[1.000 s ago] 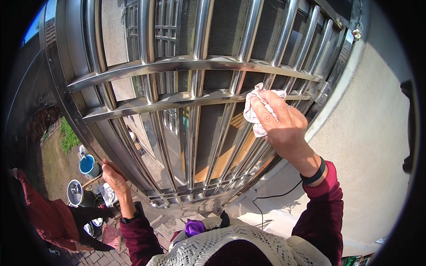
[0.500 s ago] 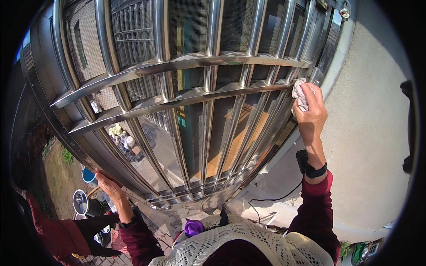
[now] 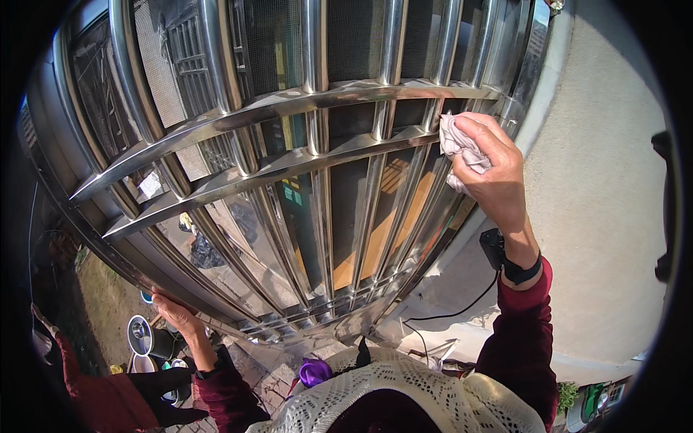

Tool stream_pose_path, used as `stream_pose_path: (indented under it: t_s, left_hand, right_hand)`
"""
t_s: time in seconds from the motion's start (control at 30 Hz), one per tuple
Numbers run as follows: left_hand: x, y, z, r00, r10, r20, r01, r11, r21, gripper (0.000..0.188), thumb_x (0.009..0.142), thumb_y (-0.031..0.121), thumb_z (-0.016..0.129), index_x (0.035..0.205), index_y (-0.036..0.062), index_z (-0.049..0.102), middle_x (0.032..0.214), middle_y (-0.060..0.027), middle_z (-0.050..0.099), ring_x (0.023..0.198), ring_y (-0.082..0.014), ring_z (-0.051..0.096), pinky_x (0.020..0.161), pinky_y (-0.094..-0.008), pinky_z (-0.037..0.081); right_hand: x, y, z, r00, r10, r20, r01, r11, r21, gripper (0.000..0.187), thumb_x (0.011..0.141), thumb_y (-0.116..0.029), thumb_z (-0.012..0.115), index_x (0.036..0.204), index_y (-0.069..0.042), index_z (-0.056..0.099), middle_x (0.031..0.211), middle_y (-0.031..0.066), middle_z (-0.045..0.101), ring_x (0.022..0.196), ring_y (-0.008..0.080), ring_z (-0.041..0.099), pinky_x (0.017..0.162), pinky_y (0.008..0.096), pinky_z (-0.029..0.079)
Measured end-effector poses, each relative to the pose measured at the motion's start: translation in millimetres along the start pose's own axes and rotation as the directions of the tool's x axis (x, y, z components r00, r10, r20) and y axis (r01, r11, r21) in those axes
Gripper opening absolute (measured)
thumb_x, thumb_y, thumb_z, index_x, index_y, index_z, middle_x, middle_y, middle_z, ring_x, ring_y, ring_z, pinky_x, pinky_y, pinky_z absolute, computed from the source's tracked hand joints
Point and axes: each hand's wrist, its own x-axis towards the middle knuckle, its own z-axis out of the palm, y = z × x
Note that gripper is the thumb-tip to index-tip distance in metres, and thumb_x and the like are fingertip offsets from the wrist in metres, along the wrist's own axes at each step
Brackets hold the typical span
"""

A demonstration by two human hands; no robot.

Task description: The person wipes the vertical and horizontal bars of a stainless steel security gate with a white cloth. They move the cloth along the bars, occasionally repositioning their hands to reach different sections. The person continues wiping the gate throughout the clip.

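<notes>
Right hand (image 3: 501,173) grips pale cloth (image 3: 460,146) bunched at its left side.

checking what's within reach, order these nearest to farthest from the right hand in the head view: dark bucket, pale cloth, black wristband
1. Pale cloth: in the right hand
2. Black wristband: just below that hand
3. Dark bucket: at the lower left

Pinkish cloth (image 3: 460,144) (crumpled) against metal grille (image 3: 317,137).

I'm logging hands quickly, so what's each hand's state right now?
Left hand: at the edge of the barred metal gate; grip cannot be told.
Right hand: closed, holding a crumpled pale cloth.
</notes>
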Motion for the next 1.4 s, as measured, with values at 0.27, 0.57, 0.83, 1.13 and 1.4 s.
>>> stream_pose_path:
  t_s: [0.27,0.57,0.83,1.13,1.4]
  left_hand:
    - [2,-6,-4,0.997,-0.063,-0.034,0.063,0.998,0.021,0.064,0.097,0.069,0.046,0.113,0.0093,0.060,0.087,0.0041,0.060,0.070,-0.0040,0.052,0.056,-0.0181,0.037]
    - [2,-7,-16,0.999,-0.049,0.020,0.047,0.994,0.103,0.068,0.101,0.067,0.040,0.113,0.0033,0.059,0.103,-0.0026,0.062,0.093,-0.0088,0.056,0.081,-0.0243,0.046]
    - [7,-27,-33,0.997,-0.073,-0.029,0.075,0.995,0.070,0.070,0.101,0.064,0.042,0.127,0.0011,0.056,0.118,-0.0036,0.062,0.105,-0.0112,0.056,0.093,-0.0266,0.045]
    - [0,-9,-11,0.998,-0.060,-0.028,0.061,0.997,0.046,0.067,0.100,0.067,0.040,0.117,0.0051,0.058,0.100,-0.0024,0.064,0.085,-0.0106,0.061,0.073,-0.0246,0.049]
    - [-12,28,2,0.985,0.002,0.173,-0.063,0.935,0.348,0.073,0.103,0.065,0.032,0.064,0.0055,0.049,0.051,0.0022,0.043,0.047,-0.0078,0.040,0.045,-0.0264,0.030]
  right_hand:
    - [22,-8,-26,0.933,0.138,0.331,0.009,0.913,-0.408,0.050,0.074,0.000,0.072,0.123,-0.005,0.065,0.108,0.0142,0.064,0.089,0.0347,0.068,0.080,0.0397,0.054]
    - [58,-1,-31,0.670,0.327,0.666,-0.227,0.945,-0.236,0.043,0.072,-0.020,0.079,0.110,-0.004,0.068,0.095,0.0097,0.069,0.080,0.0234,0.067,0.074,0.0353,0.054]
    - [30,-1,-32,0.808,0.281,0.517,-0.142,0.946,-0.291,0.053,0.079,-0.011,0.075,0.130,-0.007,0.064,0.100,0.0111,0.070,0.088,0.0263,0.069,0.080,0.0375,0.054]
    - [24,11,-28,0.789,0.265,0.555,-0.386,0.916,0.112,0.047,0.078,-0.003,0.067,0.125,0.000,0.064,0.100,0.0118,0.069,0.091,0.0203,0.067,0.088,0.0339,0.052]
    - [0,57,-20,0.868,0.305,0.393,-0.281,0.952,-0.118,0.063,0.085,0.008,0.052,0.146,-0.005,0.049,0.138,0.0115,0.055,0.127,0.0215,0.052,0.111,0.0342,0.037]
